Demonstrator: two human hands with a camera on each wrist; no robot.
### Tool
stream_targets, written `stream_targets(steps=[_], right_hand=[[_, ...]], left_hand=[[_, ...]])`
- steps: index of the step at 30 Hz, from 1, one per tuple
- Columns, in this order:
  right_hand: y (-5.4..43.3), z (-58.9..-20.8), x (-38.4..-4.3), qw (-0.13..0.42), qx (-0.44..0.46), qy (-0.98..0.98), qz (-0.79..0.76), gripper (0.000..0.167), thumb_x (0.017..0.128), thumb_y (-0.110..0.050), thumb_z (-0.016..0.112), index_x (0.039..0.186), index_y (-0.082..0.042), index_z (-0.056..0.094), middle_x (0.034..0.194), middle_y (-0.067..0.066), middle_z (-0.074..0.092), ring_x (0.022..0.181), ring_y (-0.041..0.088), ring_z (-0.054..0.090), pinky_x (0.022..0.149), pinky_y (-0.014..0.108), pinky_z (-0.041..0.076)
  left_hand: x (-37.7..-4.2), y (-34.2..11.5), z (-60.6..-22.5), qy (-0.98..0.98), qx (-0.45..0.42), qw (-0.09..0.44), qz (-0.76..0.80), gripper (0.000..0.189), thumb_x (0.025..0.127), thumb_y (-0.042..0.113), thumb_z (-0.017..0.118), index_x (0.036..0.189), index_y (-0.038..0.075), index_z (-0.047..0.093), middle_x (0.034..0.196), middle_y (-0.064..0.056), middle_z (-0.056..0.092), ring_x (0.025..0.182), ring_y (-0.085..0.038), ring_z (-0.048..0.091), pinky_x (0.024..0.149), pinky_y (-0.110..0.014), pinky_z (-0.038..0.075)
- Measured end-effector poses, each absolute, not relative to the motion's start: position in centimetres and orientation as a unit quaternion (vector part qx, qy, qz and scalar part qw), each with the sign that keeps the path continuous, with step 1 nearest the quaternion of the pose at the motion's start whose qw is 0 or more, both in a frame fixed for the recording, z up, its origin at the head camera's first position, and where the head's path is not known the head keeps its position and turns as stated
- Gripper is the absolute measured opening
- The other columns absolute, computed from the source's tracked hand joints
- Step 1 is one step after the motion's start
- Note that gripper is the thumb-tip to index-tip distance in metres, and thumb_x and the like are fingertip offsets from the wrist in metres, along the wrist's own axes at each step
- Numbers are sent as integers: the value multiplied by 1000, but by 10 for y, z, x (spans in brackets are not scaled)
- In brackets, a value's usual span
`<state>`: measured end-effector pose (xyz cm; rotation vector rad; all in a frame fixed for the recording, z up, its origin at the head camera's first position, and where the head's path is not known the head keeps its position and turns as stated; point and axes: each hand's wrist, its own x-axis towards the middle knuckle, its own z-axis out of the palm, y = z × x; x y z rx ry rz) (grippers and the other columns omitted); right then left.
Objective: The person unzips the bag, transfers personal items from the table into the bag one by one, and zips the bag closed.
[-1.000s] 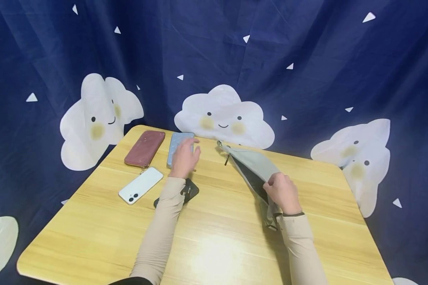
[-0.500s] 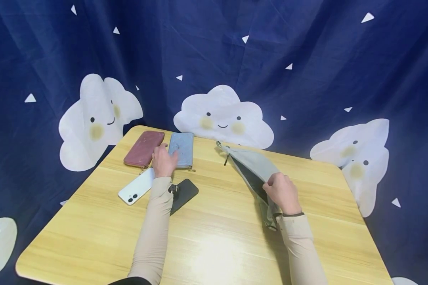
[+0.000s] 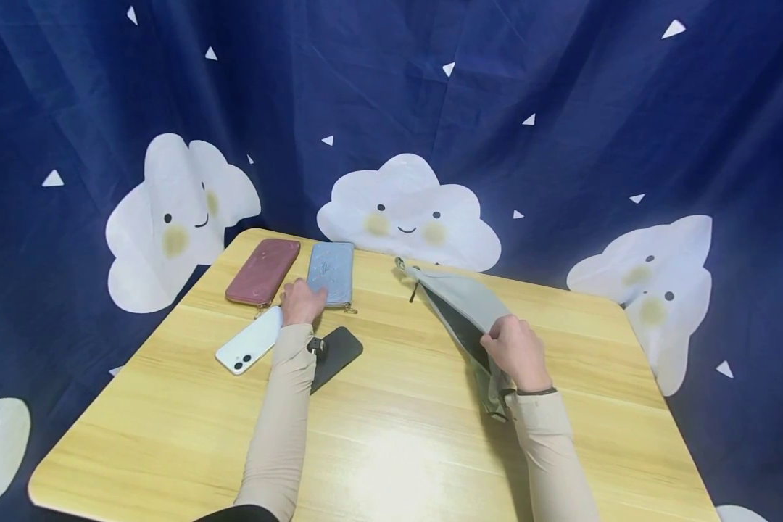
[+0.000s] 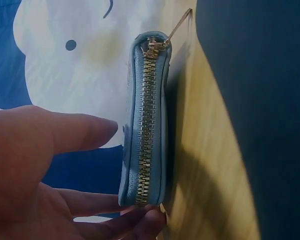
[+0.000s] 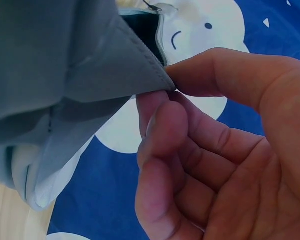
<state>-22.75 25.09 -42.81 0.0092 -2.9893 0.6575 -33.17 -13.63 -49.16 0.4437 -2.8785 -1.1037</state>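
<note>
A light blue zip wallet (image 3: 331, 270) lies flat near the far edge of the table. At its left side is my left hand (image 3: 301, 303), thumb over the top face and fingertips by the lower edge; no firm pinch shows. In the left wrist view, the wallet's metal zipper (image 4: 147, 125) faces the camera, its pull at the upper end. My right hand (image 3: 515, 354) pinches the edge of a grey-green bag (image 3: 473, 296) between thumb and fingers. The bag's zipped mouth gapes, showing a dark inside.
Left of the blue wallet lies a dark red zip wallet (image 3: 264, 272). A white phone (image 3: 248, 339) is beside my left hand, and a black phone (image 3: 338, 355) lies partly behind the left wrist. A dark blue cloud-print curtain (image 3: 391, 87) hangs behind the wooden table (image 3: 391, 435).
My left hand has moved left from over the blue wallet to its left edge, and its fingers have drawn in. The right hand and the bag have stayed in place.
</note>
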Motion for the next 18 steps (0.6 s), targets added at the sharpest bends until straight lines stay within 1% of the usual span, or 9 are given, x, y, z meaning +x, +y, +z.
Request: stream_targets(steps=[4,8,13,18], right_hand=[[251,-428,-228,38,1,-976,212,40,77,-8,60,52,-20,31,51,-10,22,53,11,20,45,24,14],[251,-428,-229,35,1,-977,211,40,78,-8,60,53,-20,31,52,-9,22,52,12,21,46,25,14],[251,-429,-229,38,2,-977,208,38,77,-9,60,53,-20,32,52,-9,24,52,13,24,45,25,15],[251,-430,-229,40,1,-978,206,38,77,-9,60,53,-20,33,51,-9,25,52,13,25,45,25,16]], left_hand=[[-332,-136,-491,-925,142,-1,-351,64,98,34,54,139,-15,51,140,-40,50,133,-57,47,116,-64,39],[-332,-136,-490,-921,140,-20,-362,65,98,33,55,141,-15,49,141,-39,50,134,-55,47,117,-63,40],[-333,-138,-490,-906,144,-29,-397,66,97,33,64,141,-14,48,140,-37,51,135,-51,48,117,-60,42],[-334,-141,-491,-886,153,-27,-436,68,93,34,71,140,-12,50,140,-34,55,133,-48,52,116,-56,45]])
